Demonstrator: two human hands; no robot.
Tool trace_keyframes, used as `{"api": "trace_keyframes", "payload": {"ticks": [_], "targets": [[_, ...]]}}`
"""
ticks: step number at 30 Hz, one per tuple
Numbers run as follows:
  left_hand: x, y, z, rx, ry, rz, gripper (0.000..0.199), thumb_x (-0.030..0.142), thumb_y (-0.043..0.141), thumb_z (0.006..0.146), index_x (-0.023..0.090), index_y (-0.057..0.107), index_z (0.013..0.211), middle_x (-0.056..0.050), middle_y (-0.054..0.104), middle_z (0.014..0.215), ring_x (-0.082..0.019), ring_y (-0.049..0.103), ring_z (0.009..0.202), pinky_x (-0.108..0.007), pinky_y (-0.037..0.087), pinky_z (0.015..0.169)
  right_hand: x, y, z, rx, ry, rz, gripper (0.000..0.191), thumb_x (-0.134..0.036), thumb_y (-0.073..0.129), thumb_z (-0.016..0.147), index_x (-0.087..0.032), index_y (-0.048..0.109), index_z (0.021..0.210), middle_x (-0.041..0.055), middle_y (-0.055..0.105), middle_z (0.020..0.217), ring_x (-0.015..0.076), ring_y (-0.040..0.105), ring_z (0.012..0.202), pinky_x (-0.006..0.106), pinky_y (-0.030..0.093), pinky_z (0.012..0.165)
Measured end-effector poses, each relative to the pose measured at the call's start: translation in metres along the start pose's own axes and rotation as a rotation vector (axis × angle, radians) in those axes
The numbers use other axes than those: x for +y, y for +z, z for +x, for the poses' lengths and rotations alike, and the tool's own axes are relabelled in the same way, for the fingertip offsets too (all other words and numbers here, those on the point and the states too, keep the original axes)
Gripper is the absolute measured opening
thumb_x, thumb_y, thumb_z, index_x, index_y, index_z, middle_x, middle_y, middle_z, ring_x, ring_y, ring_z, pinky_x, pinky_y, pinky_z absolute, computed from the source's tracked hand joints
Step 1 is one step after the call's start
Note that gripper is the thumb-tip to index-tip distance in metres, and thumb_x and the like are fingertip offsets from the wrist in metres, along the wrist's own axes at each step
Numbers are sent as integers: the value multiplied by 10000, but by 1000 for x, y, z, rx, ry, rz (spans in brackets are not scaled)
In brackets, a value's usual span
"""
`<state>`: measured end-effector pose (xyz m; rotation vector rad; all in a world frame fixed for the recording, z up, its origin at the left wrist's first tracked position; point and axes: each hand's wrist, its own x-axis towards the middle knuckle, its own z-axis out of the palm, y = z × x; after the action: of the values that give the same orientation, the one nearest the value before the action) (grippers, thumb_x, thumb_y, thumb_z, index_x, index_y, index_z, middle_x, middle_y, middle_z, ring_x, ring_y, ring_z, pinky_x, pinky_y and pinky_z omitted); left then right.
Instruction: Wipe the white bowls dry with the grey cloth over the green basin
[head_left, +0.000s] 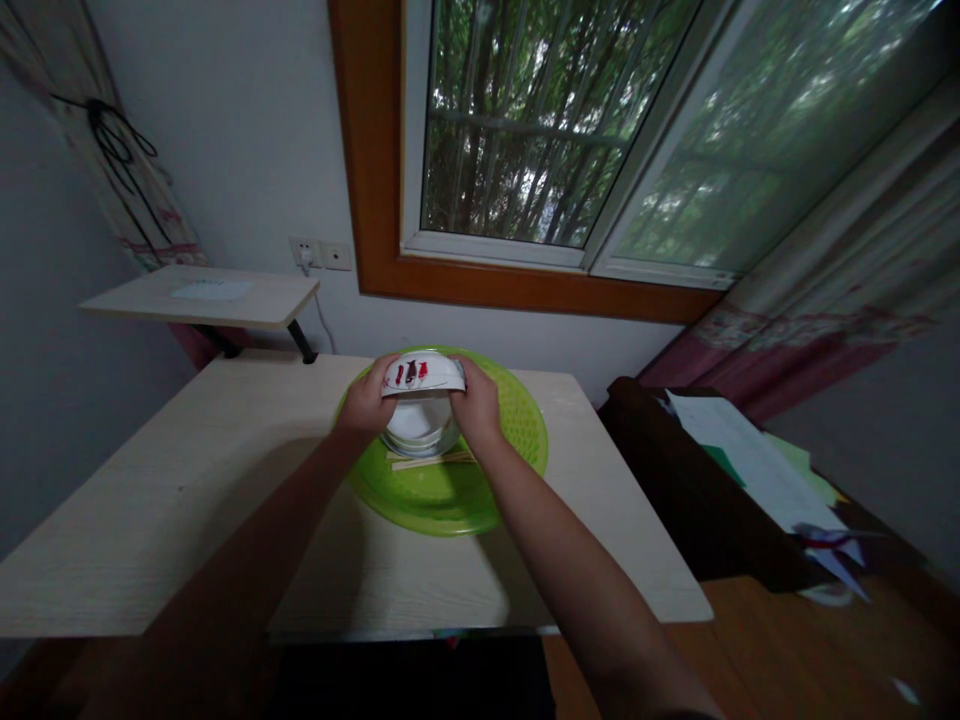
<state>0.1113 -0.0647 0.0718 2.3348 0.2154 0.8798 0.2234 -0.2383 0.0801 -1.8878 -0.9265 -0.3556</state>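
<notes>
Between my two hands is a white bowl [448,372] with red and dark figures on its side, tilted on edge. My left hand [366,403] grips its left rim, and my right hand [478,402] grips the right rim. Directly below sits a stack of white bowls [416,420]. Pale chopsticks [424,461] lie just in front of the stack, partly hidden by my right wrist. All of these are over a round green plastic tray [427,515] with a perforated pattern.
The tray rests on a light wooden table [247,450]. A raised shelf [277,295] stands at its back left, near a wall socket [304,250] with a plugged-in cord. A dark cabinet [645,470] with papers [735,440] is on the right, below the window and curtain.
</notes>
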Motion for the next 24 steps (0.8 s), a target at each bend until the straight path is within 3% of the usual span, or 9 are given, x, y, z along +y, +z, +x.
{"api": "trace_keyframes", "payload": {"ticks": [5, 9, 14, 19, 24], "targets": [[2, 0, 1, -5, -25, -59, 505, 243, 581, 849, 182, 566, 1349, -105, 719, 1239, -254, 696, 1115, -378, 554, 990, -14, -15, 3, 26, -31, -63, 384, -129, 483, 876, -204, 688, 1192, 78, 735, 1226, 239, 660, 1133, 337, 483, 1021], [3, 0, 0, -108, 4, -237, 666, 420, 690, 835, 181, 500, 1427, -135, 669, 1347, -254, 685, 1159, -378, 571, 987, -20, -30, 8, 87, 37, -159, 334, -190, 447, 933, -199, 683, 1169, 105, 746, 1153, 254, 676, 1037, 333, 502, 928], [-2, 1, 1, -154, 100, -292, 577, 377, 637, 885, 161, 515, 1406, -163, 663, 1348, -249, 668, 1201, -429, 527, 1069, -6, -55, 16, 121, 131, -256, 322, -272, 431, 984, -180, 683, 1161, 119, 764, 1008, 255, 691, 891, 312, 493, 799], [-6, 7, 8, -114, 110, -98, 350, 314, 529, 950, 185, 629, 1259, -120, 691, 1295, -230, 645, 1215, -433, 488, 1109, 16, -92, 24, -61, 68, -383, 286, -258, 503, 970, -204, 706, 1164, 107, 772, 1067, 254, 703, 963, 297, 483, 819], [-6, 9, 9, -74, 145, 16, 314, 276, 483, 963, 171, 670, 1192, -117, 715, 1228, -236, 641, 1199, -420, 478, 1112, 28, -115, 27, -427, -31, -483, 271, -186, 549, 939, -228, 736, 1131, 76, 781, 1080, 227, 713, 986, 269, 474, 831]]}}
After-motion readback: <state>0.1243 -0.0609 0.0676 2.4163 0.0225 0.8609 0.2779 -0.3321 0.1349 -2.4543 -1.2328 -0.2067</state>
